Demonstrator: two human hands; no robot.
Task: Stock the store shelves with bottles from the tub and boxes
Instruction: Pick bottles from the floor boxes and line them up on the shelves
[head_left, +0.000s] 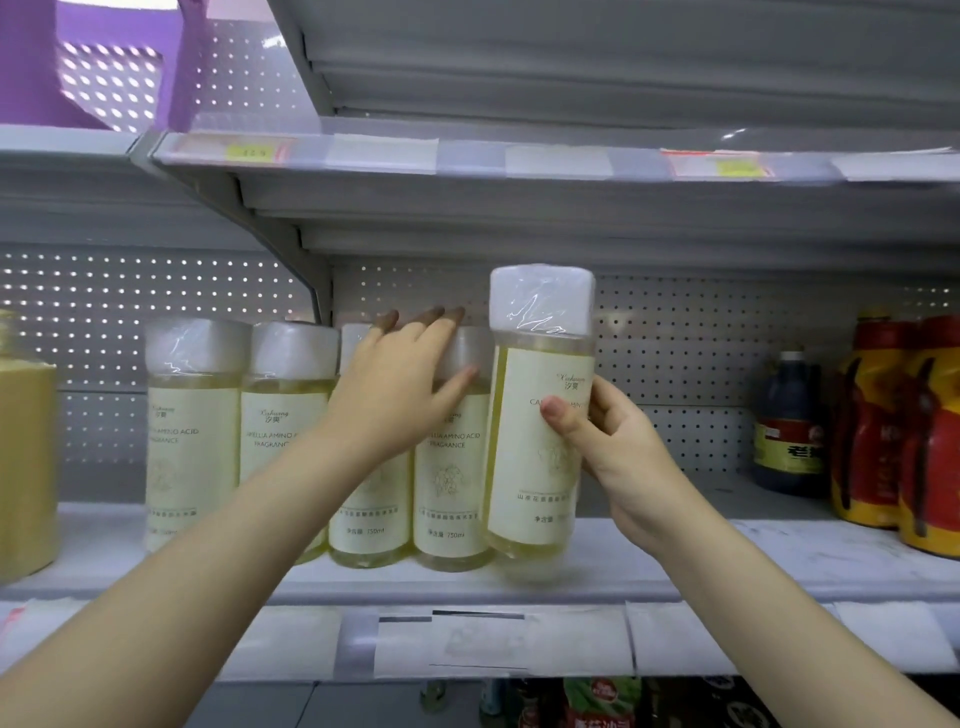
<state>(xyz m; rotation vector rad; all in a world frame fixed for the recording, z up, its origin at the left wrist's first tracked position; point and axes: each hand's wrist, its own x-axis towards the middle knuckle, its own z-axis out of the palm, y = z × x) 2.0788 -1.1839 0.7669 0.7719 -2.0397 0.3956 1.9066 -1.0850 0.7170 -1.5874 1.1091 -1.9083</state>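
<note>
My right hand (613, 441) is clamped on the held bottle (540, 467), thumb laid across the front of its label and fingers curled round its right side and back. This bottle is clear, filled with pale yellow liquid, has a cream label, and its white cap is sealed under wrinkled film. It stands nearly upright at the right end of the row, just beside the last standing bottle; whether its base touches the shelf (701, 566) I cannot tell.

My left hand (400, 384) lies flat and spread, fingers straight, over the caps of the two nearest bottles of the row of bottles (192, 415), thumb against the cap of the rightmost one (nothing is gripped).

The row holds four matching bottles, upright and side by side, labels facing out. At the far left edge stands an amber container (26, 457). Well to the right stand a dark bottle (789, 421) and red-and-yellow bottles (898, 426). Behind all is the perforated back panel (675, 338). On the shelf above, at upper left, sits a purple basket (104, 62).
</note>
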